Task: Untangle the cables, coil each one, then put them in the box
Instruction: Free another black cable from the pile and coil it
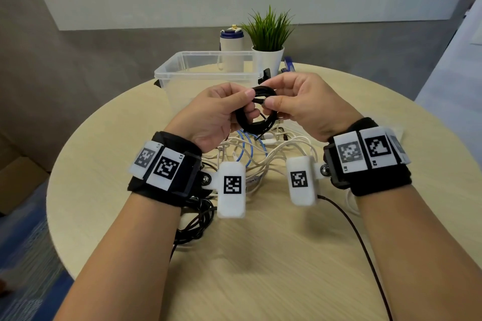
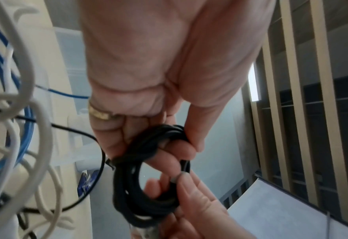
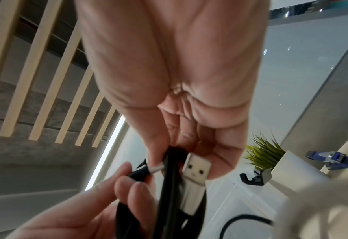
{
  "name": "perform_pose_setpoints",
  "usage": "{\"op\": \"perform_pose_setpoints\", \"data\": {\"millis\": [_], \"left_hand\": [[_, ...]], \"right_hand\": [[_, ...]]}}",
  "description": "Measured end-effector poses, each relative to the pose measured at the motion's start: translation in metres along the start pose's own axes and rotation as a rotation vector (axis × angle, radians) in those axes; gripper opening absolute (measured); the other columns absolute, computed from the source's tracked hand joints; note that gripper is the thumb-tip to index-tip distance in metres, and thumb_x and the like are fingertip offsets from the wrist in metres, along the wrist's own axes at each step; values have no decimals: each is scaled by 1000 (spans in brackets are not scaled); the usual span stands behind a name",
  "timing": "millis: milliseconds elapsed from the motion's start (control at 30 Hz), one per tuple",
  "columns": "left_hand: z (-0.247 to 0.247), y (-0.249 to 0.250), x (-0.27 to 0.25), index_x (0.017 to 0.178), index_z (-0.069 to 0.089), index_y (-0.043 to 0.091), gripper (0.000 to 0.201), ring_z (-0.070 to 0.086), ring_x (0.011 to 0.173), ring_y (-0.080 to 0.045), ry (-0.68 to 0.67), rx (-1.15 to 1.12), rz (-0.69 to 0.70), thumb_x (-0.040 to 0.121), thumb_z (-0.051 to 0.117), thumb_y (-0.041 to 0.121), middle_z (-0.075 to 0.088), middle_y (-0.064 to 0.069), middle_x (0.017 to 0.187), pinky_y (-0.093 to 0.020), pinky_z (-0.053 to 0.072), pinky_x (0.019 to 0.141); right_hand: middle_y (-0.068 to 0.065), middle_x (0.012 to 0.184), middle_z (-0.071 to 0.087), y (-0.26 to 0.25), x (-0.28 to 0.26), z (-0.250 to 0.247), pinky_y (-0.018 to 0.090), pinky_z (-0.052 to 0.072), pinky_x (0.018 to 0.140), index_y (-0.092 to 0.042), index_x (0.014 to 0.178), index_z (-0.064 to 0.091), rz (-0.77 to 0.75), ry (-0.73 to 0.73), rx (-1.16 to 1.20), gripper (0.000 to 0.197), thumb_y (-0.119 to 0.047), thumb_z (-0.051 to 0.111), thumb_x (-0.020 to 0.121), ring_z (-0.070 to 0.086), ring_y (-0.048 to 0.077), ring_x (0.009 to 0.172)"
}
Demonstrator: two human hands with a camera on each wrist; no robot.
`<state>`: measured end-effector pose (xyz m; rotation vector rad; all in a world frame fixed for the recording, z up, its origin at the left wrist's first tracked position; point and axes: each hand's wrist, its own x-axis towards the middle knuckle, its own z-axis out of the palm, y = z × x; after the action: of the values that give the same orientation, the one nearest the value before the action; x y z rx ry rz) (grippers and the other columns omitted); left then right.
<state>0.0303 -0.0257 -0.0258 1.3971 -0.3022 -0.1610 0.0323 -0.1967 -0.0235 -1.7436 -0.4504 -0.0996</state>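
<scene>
A black cable [image 1: 254, 117] wound into a small coil hangs above the table between both hands. My left hand [image 1: 221, 112] grips the coil's left side, fingers curled through the ring [image 2: 146, 182]. My right hand [image 1: 294, 101] pinches the coil's top and one plug end. The right wrist view shows its silver USB plug [image 3: 195, 171] against the black strands. Below the hands lies a tangle of white cables [image 1: 276, 148] and a blue cable [image 1: 245, 146]. The clear plastic box [image 1: 208, 73] stands just behind the hands, with no cable visible inside.
More black cable [image 1: 195, 221] lies loose under my left wrist. A thin dark wire [image 1: 362, 245] runs from my right wrist toward the near edge. Behind the box stand a white bottle [image 1: 232, 47], a potted plant [image 1: 268, 34] and a blue object [image 1: 289, 64]. The round table [image 1: 260, 268] is bare near me.
</scene>
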Motion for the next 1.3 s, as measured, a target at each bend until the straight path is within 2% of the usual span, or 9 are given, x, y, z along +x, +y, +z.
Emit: {"op": "perform_pose_setpoints", "data": {"millis": [200,400,467,567,767,967,1033,1133,1300], "left_hand": [[-3,1,0,85,60,19,11,64,65,-15,72,168,69,89,60,9,67,-7,84,-30,52,66],[-5,2,-1,74,74,21,21,65,75,-20,134,304,149,79,70,1,71,-6,78,-47,53,85],[-3,2,-1,70,74,22,26,61,79,-24,131,345,172,78,70,-1,70,-11,82,-40,52,76],[-1,2,0,76,72,22,25,58,78,-23,139,358,189,78,70,-3,70,-4,77,-26,45,64],[1,2,0,85,71,15,20,61,67,-9,145,405,223,77,71,-4,69,0,75,-14,46,59],[-3,-3,4,85,72,12,18,66,78,-20,140,486,266,74,75,-2,72,-13,86,-34,56,82],[-5,-3,4,88,72,8,17,67,79,-22,137,470,252,74,74,-3,72,-17,87,-33,57,79],[-5,0,2,88,72,13,14,65,69,-8,117,482,212,81,69,2,71,-7,80,-19,49,63],[-4,-3,3,80,72,24,23,61,65,-6,119,512,216,83,67,1,70,1,75,-29,48,67]], "right_hand": [[17,78,66,-3,0,2,18,48,54,-15,97,58,22,46,0,22,3,62,86,62,12,60],[10,69,66,-5,-1,1,15,45,50,-14,94,58,12,88,13,25,5,67,81,63,11,57],[13,73,66,-5,-1,0,23,50,57,-13,94,59,19,74,36,29,9,68,78,64,17,63],[17,82,65,-7,-1,-1,34,54,70,-11,94,59,35,60,81,36,16,68,72,64,27,74],[19,81,65,-7,-1,2,27,53,61,-8,94,55,47,83,110,35,18,66,73,64,29,72],[11,74,67,-4,-1,10,35,55,67,-12,90,51,18,77,33,23,8,62,85,68,19,62],[10,74,68,-4,0,12,35,54,67,-12,89,52,6,69,35,23,8,61,85,69,20,62],[11,77,68,-3,0,11,29,51,63,-13,89,53,3,66,11,23,8,61,85,70,19,64],[15,82,67,0,2,8,27,52,62,-14,87,54,2,68,-59,28,15,52,85,69,15,65]]}}
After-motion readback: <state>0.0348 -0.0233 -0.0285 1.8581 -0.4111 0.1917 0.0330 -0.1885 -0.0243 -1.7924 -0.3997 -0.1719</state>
